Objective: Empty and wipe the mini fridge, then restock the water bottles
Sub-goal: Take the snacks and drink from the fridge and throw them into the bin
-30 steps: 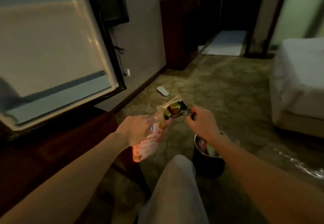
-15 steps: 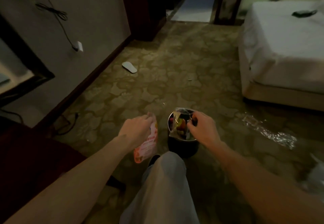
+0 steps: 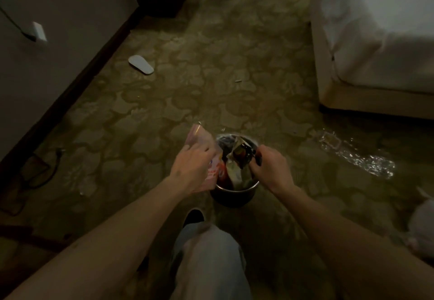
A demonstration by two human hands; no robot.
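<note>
A small dark round bin (image 3: 234,197) stands on the carpet in front of my knee, with wrappers inside it. My left hand (image 3: 191,167) grips a pink and orange snack packet (image 3: 203,140) at the bin's left rim. My right hand (image 3: 270,168) pinches a dark snack packet (image 3: 242,155) over the bin's opening, its lower end among the wrappers. The mini fridge and the water bottles are out of view.
A white bed (image 3: 375,41) fills the right side. A white slipper (image 3: 141,64) lies near the left wall. A crumpled clear plastic wrap (image 3: 357,156) lies on the carpet to the right of the bin. A cable (image 3: 44,170) trails along the skirting board at left.
My view has swung from the open fridge door down to the floor. Both hands have carried their packets down to the bin, the dark packet now dipping into it.
</note>
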